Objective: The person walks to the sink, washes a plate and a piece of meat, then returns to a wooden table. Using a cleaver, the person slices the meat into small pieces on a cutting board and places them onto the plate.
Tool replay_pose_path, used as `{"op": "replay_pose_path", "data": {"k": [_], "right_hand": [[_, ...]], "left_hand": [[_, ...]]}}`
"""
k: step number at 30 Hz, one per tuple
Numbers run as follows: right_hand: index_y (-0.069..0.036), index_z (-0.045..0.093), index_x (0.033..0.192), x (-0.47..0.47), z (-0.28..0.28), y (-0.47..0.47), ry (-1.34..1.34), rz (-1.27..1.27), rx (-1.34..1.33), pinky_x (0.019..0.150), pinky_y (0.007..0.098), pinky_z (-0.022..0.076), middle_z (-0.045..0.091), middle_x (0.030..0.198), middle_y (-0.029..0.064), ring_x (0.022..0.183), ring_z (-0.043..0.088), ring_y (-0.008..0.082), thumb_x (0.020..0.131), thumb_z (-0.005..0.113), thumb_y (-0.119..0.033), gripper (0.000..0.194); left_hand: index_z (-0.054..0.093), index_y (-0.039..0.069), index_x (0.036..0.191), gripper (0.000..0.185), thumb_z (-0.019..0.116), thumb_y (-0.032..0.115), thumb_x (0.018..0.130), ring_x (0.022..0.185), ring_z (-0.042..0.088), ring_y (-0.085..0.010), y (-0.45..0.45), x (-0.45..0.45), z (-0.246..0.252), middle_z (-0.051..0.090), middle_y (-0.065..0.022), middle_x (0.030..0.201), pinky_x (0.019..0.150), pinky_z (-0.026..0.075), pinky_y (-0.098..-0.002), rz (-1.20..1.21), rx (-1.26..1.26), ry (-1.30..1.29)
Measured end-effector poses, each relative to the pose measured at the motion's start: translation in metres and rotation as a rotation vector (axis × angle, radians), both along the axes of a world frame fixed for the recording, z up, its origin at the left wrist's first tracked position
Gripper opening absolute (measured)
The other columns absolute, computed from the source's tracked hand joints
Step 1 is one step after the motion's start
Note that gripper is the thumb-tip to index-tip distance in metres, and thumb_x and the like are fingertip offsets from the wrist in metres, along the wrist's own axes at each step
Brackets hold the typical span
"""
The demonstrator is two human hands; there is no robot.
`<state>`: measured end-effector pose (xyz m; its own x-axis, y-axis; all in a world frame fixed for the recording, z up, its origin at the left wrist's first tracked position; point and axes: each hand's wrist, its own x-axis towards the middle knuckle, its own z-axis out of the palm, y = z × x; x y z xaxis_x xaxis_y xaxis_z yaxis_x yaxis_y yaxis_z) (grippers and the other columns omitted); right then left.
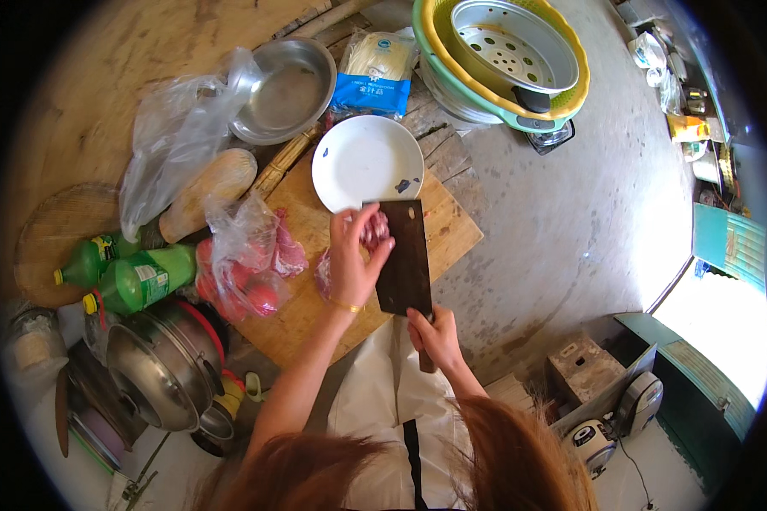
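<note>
In my right hand (pixel 436 333) is the handle of a dark cleaver (pixel 404 255), whose broad blade lies flat over the wooden cutting board (pixel 450 233). Bits of raw meat (pixel 376 231) are between the curved fingers of my left hand (pixel 358 255), against the blade's left edge. Another piece of meat (pixel 323 274) shows partly behind my left wrist. Just beyond the blade stands a white plate (pixel 367 160) with dark marks on its surface. More raw meat (pixel 289 249) lies at the board's left side, beside a clear plastic bag (pixel 243 249) with red contents.
Beyond the board are a metal basin (pixel 284 92) and a packet of enoki mushrooms (pixel 374 76). A squash (pixel 211 191), green plastic bottles (pixel 147 278) and a lidded metal pot (pixel 160 370) stand left. Nested basins with a perforated steamer insert (pixel 514 48) are at upper right.
</note>
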<state>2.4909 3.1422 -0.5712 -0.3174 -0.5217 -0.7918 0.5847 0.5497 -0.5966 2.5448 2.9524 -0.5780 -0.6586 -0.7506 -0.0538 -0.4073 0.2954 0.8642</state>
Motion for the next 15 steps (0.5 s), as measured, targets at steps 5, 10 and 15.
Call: {"op": "replay_pose_path", "data": {"k": [5, 10, 15], "right_hand": [[-0.001, 0.056, 0.077, -0.022, 0.019, -0.067, 0.181, -0.116, 0.002, 0.041, 0.0261, 0.0348, 0.048, 0.054, -0.0006, 0.044, 0.044, 0.0073, 0.091, 0.061, -0.017, 0.022], [0.0, 0.058, 0.08, -0.035, 0.024, -0.056, 0.349, -0.113, 0.08, 0.041, 0.0252, 0.0328, 0.049, 0.057, -0.0022, 0.047, 0.043, 0.0049, 0.091, 0.062, -0.016, 0.02], [0.0, 0.056, 0.076, -0.054, 0.041, -0.008, 0.325, -0.121, 0.146, 0.042, 0.0245, 0.0374, 0.052, 0.057, -0.0008, 0.047, 0.046, 0.0058, 0.09, 0.062, -0.017, 0.023]], "left_hand": [[0.055, 0.003, 0.12, 0.038, 0.062, -0.003, 0.083, 0.088, 0.058, -0.0235, -0.055, -0.042, -0.027, 0.045, -0.0121, 0.106, 0.077, 0.052, -0.0325, 0.086, 0.0, 0.029], [0.054, 0.002, 0.123, 0.048, 0.056, -0.012, 0.077, 0.113, 0.05, -0.0361, -0.077, -0.026, -0.054, 0.052, -0.0179, 0.123, 0.101, 0.04, -0.0396, 0.013, -0.164, -0.003], [0.05, 0.005, 0.131, 0.057, 0.065, -0.003, 0.077, 0.113, 0.051, -0.0332, -0.048, 0.046, -0.017, 0.049, -0.0181, 0.125, 0.094, 0.045, -0.0408, -0.112, -0.068, -0.332]]}}
